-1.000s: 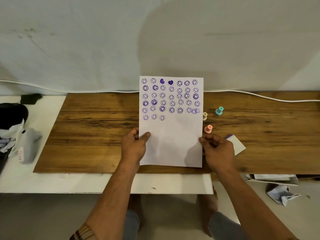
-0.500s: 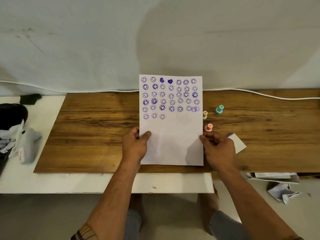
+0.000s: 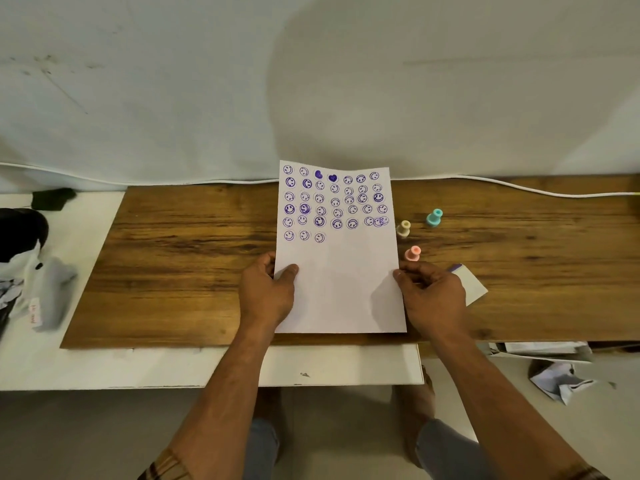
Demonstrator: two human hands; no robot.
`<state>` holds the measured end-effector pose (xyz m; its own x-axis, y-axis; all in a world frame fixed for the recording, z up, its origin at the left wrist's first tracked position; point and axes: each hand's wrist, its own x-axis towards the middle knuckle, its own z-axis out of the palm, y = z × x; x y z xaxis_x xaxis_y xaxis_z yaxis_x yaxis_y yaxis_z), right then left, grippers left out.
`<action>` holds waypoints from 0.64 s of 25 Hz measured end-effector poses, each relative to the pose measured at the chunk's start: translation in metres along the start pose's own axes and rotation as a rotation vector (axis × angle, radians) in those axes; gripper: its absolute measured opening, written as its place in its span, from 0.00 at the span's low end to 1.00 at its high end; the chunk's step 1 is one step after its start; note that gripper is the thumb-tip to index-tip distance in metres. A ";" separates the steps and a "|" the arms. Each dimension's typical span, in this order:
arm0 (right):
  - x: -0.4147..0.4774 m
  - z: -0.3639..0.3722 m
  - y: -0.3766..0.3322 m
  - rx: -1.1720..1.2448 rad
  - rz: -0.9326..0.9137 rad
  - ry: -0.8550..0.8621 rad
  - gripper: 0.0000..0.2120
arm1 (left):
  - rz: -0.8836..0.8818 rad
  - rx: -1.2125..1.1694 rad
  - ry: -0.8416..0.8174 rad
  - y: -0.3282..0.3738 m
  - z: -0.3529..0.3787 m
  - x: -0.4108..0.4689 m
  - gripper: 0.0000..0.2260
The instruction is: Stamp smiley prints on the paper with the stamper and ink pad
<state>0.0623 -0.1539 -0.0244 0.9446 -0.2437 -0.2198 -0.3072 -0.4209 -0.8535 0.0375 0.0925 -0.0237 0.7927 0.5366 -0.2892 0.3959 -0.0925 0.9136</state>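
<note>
A white paper [image 3: 341,278] with several rows of purple smiley prints on its upper half is held up above the wooden board [image 3: 180,265]. My left hand [image 3: 268,292] pinches its left edge, thumb on the front. My right hand [image 3: 429,296] pinches its right edge. To the right of the sheet stand three small stampers: a cream one [image 3: 403,228], a teal one [image 3: 434,217] and a pink one [image 3: 412,253]. A white ink pad [image 3: 471,285] with a purple edge lies partly hidden behind my right hand.
A white cable [image 3: 519,188] runs along the wall behind the board. The board rests on a white table [image 3: 69,368]. A black object and crumpled white cloth [image 3: 38,289] sit at the far left. Crumpled paper [image 3: 561,379] lies on the floor at the right.
The paper's top edge has curled slightly and the sheet has shifted a little. Both hands keep the same hold on its edges.
</note>
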 end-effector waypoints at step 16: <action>-0.012 0.005 -0.024 -0.668 -0.605 0.095 0.38 | 0.263 0.744 0.025 0.000 0.000 -0.013 0.24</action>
<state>0.0587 -0.1366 -0.0037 0.9621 0.1256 0.2422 0.2078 -0.9126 -0.3521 0.0270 0.0859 -0.0203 0.8963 0.4369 -0.0757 0.4099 -0.7513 0.5173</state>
